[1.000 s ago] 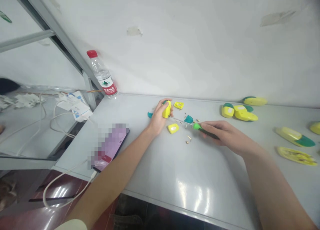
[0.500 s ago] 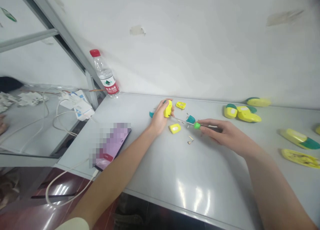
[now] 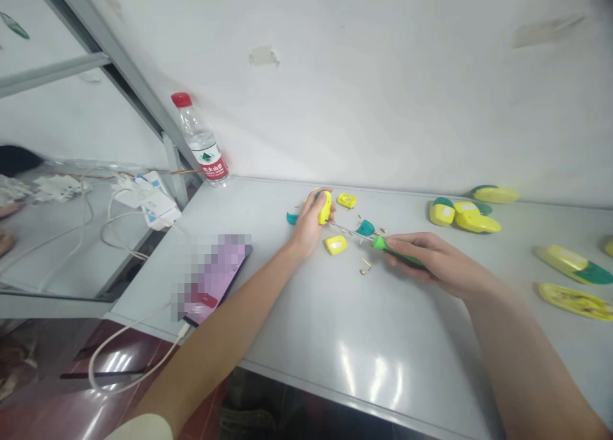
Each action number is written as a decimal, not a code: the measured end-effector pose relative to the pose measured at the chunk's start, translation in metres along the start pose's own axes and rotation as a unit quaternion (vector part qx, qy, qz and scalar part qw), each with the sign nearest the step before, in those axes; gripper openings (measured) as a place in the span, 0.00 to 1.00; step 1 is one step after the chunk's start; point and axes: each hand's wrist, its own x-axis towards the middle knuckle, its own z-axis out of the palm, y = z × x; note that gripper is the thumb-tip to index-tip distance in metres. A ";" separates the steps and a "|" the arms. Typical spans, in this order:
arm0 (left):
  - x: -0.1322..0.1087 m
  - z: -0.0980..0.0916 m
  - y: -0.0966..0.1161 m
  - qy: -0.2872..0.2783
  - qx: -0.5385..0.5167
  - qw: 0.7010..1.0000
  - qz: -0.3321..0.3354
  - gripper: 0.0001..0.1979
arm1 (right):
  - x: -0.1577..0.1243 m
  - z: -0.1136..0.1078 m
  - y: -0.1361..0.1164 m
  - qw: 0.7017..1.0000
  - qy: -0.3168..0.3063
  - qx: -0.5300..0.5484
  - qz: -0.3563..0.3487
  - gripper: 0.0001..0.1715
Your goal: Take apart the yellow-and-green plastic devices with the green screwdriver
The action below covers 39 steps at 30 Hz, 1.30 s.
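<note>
My left hand (image 3: 307, 228) is closed around a small yellow plastic casing (image 3: 325, 209), held just above the table. In my right hand (image 3: 426, 255) is a screwdriver (image 3: 379, 242) with a green and black handle. Its thin metal shaft points left, and the tip meets the lower part of the casing. Around them lie two yellow plastic pieces (image 3: 336, 244), one nearer me and one behind, and a teal piece (image 3: 366, 228) beside the shaft. Another teal piece (image 3: 292, 218) shows left of my left hand. Several tiny metal bits (image 3: 366, 263) are scattered nearby.
Several yellow-and-green casings (image 3: 477, 222) lie at the back right, with an opened yellow half (image 3: 575, 301) at the right edge. A water bottle (image 3: 209, 152) stands against the wall. A phone (image 3: 218, 280) with a white cable (image 3: 112, 389) lies at the left. Another person's hand shows at far left.
My right hand's fingers have shifted and closed further round the screwdriver handle, showing more of it. My left hand and the casing have moved very slightly right.
</note>
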 end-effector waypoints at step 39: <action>-0.003 -0.001 -0.011 0.005 0.163 0.986 0.028 0.16 | -0.001 -0.006 0.004 0.941 0.066 -0.288 -0.167 0.29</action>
